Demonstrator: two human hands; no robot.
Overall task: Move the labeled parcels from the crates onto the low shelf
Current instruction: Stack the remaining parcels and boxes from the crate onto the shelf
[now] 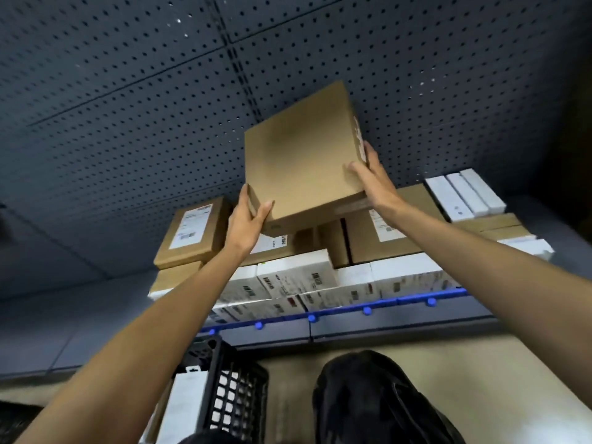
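A dark grey pegboard wall, its panels split by seams, fills the upper frame, while a pale beige floor lies along the lower right, the light dim and cool throughout.
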